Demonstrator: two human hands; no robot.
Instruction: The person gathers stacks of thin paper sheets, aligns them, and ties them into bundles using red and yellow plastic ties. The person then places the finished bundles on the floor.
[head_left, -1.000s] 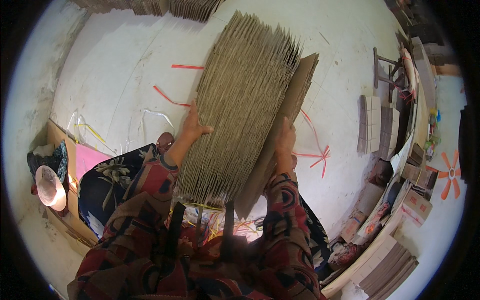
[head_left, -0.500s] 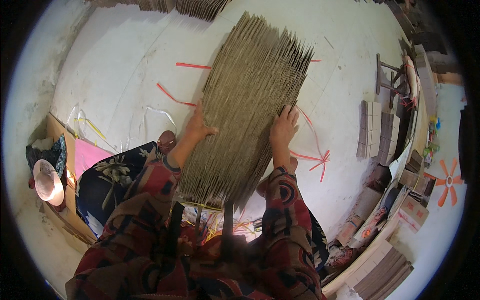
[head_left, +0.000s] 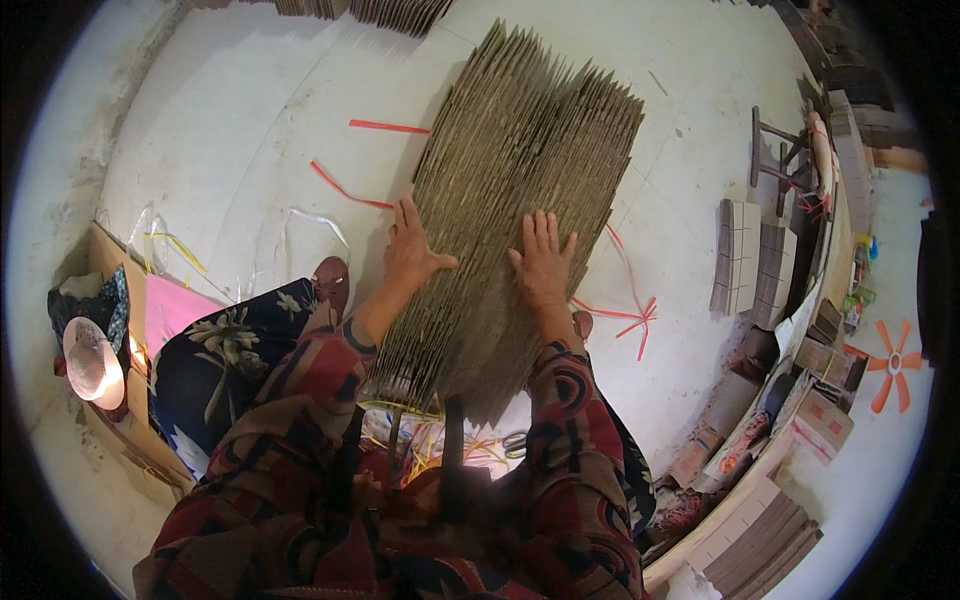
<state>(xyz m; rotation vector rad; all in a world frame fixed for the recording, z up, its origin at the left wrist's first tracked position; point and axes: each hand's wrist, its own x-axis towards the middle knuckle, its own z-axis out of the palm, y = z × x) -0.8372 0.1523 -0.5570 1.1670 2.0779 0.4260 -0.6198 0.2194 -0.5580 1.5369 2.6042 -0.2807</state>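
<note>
A long stack of brown cardboard sheets (head_left: 500, 150) stands on edge in front of me, its upper edges forming a ridged surface. My left hand (head_left: 408, 250) rests against the stack's left side, fingers stretched and thumb reaching over the edges. Flat on the right part of the top lies my right hand (head_left: 543, 262), its fingers spread. Red straps run beneath the stack: two loose ends, one of them a red strap (head_left: 388, 127), stick out at the left. A knotted red strap (head_left: 640, 316) lies on the floor at the right.
Scissors (head_left: 514, 445) and tangled yellow and red straps (head_left: 430, 450) lie close to my lap. Bundled cardboard (head_left: 735, 258) and a wooden stool (head_left: 782, 150) stand to the right. An orange fan (head_left: 893, 366) is farther right. At left are a cardboard box (head_left: 112, 262) and a pale hat (head_left: 93, 362).
My right hand has moved from the stack's right side onto its top, fingers spreading. The right part of the stack has shifted rightward, and my left hand has moved slightly right.
</note>
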